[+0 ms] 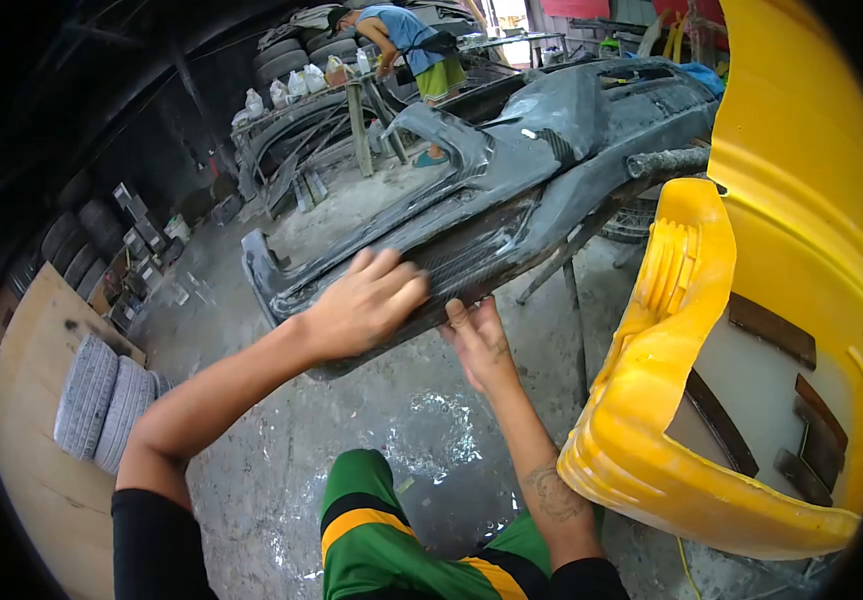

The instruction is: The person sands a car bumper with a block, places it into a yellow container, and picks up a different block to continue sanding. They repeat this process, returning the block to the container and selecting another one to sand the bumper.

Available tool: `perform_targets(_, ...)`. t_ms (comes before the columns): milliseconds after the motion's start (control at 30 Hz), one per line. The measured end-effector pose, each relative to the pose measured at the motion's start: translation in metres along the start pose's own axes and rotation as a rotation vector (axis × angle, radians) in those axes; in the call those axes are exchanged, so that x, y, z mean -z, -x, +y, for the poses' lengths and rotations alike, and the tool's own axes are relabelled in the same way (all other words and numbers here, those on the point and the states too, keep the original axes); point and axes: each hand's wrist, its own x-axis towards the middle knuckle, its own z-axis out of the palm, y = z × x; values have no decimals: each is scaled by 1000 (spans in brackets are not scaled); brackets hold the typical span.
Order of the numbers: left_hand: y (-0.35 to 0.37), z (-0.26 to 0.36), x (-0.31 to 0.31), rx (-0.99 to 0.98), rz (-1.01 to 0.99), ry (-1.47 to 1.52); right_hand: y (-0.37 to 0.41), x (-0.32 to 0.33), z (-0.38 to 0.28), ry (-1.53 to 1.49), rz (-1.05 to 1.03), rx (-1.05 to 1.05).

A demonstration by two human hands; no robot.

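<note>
A grey, dusty car bumper (511, 170) lies across a stand in front of me, its lower edge toward me. My left hand (366, 300) rests flat on the bumper's lower grille area, fingers together pressing on the surface. My right hand (479, 345) touches the underside edge of the same bumper just to the right, fingers extended upward against it. Neither hand holds a separate object that I can see. My knee in green and yellow shorts (371, 530) shows below.
A large yellow plastic drum cut open (671, 330) stands close on the right, with metal strips inside. Tyres (101, 400) lie on a board at left. Another person (406, 45) bends over a bench in the back. The concrete floor is wet and stained.
</note>
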Motion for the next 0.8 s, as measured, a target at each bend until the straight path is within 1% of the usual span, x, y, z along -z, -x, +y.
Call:
perform_targets(67, -57, 2, -8, -88, 66, 66, 0, 4, 10, 21, 30, 2)
perform_targets(100, -87, 2, -14, -113, 73, 48, 1, 3, 8, 21, 29, -3)
perform_targets(133, -110, 1, -25, -96, 87, -16, 3, -1, 2, 24, 25, -8)
perform_targets(233, -86, 9, -17, -38, 127, 1, 8, 1, -2, 76, 63, -54)
perform_targets(267, -61, 11, -15, -19, 142, 65, 7, 3, -1, 58, 34, -38)
perform_targets(300, -37, 12, -9, -17, 139, 59, 6, 3, 0, 37, 3, -20)
perform_targets(367, -15, 11, -2, 42, 44, 9, 5, -5, -3, 23, -1, 19)
perform_targets(400, -28, 11, 0, 9, 24, -13, 6, -9, -2, 7, 5, 42)
perform_targets(467, -84, 8, -13, -81, 120, 26, 4, -4, 2, 34, 13, -1)
perform_targets(500, -121, 4, -22, -50, 142, -6, 3, -3, 3, 62, 34, -39)
perform_targets(533, -144, 3, -30, -19, 167, -29, 5, -7, 1, 7, 18, 26)
perform_targets(633, -108, 11, -23, -57, 200, -43, 6, -2, -4, 34, 28, -36)
perform_targets(667, -84, 17, -9, -29, 85, 34, 5, 0, -1, -9, 2, 8)
perform_targets(700, -61, 16, -3, -23, 77, 33, 6, -3, -3, -14, -1, 0)
perform_targets(733, -42, 13, 2, 2, 14, 18, 8, -9, -8, -11, 6, -12)
perform_targets(767, -37, 11, 4, 17, -45, 1, 7, -13, -11, -9, 16, -13)
perform_targets(800, -48, 10, 4, 9, -72, 16, 3, -13, -3, -48, 4, 37)
